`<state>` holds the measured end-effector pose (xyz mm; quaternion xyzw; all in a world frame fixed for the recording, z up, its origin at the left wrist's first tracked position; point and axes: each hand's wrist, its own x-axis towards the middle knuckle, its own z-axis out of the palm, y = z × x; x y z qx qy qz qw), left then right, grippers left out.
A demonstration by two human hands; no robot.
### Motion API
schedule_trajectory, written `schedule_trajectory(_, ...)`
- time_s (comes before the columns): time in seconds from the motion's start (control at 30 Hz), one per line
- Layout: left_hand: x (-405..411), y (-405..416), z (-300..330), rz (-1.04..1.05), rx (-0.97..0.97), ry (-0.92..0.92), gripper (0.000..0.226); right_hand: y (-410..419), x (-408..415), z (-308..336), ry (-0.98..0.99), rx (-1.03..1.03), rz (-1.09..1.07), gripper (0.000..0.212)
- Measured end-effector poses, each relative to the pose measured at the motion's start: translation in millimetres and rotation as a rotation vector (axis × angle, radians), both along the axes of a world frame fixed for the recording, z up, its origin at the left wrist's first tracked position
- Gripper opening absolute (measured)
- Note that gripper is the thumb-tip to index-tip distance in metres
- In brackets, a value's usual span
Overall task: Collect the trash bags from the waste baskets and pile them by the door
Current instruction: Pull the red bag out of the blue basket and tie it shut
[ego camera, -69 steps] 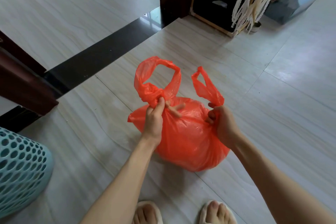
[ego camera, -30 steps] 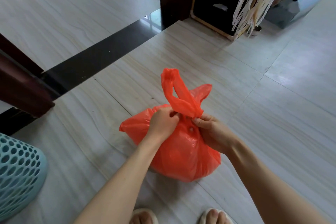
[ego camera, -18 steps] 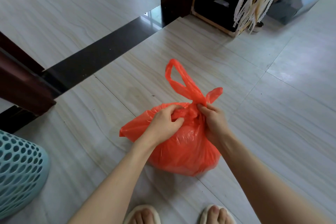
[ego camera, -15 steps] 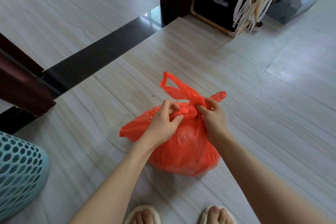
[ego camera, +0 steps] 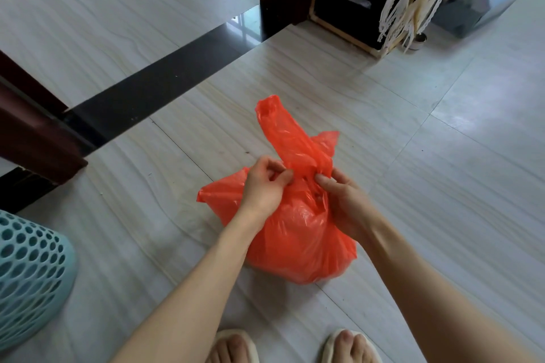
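Observation:
A full orange trash bag (ego camera: 298, 242) sits on the pale tiled floor in front of my feet. Its two handles are crossed at the top; one loop (ego camera: 280, 127) stands up and a shorter end pokes out to the right. My left hand (ego camera: 264, 186) pinches the plastic at the left of the knot. My right hand (ego camera: 343, 197) pinches it at the right. A light blue perforated waste basket (ego camera: 29, 280) stands at the lower left, its inside hidden.
A dark threshold strip (ego camera: 153, 88) crosses the floor at a doorway with dark brown frame posts (ego camera: 35, 138) on the left and at the top middle. A wooden shelf unit (ego camera: 348, 9) with hanging cream cords and a grey box stand at the top right.
Both hands brought the two separate handles together and crossed them into a knot. The long loop now stands more upright than half a second ago, and my fingers sit closer to the knot.

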<state>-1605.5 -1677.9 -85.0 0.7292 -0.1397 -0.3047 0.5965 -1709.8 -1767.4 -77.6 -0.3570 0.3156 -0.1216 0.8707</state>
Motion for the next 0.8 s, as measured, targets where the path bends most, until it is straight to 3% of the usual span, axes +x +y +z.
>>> schedule_trajectory(0.1, 1.6, -2.2, 2.4, -0.045, -0.007, -0.032, 0.023, -1.7, 1.8, -1.7, -0.034, -0.055, -0.032, 0.019)
schedule_trajectory(0.2, 5.3, -2.5, 6.4, 0.08, -0.06, 0.069, 0.025, -4.8, 2.8, -1.4, -0.04, -0.085, -0.104, 0.017)
schedule_trajectory(0.4, 0.7, 3.4, 7.8, -0.043, -0.065, 0.131, 0.026, -3.0, 4.6, -5.4, 0.045, -0.111, 0.012, 0.026)
schedule_trajectory(0.5, 1.8, 3.8, 10.2, -0.043, -0.097, 0.118, 0.027, -6.4, 4.3, -1.0, -0.007, -0.063, 0.06, 0.024)
schedule_trajectory(0.63, 1.9, -0.5, 3.5, -0.206, 0.076, -0.048, 0.032, -2.5, 3.6, 5.4, -0.072, 0.016, 0.115, 0.021)
schedule_trajectory(0.8, 2.9, 1.8, 5.7, -0.357, 0.186, -0.269, 0.034, -1.2, 15.1, -4.5, 0.103, 0.003, -0.052, 0.012)
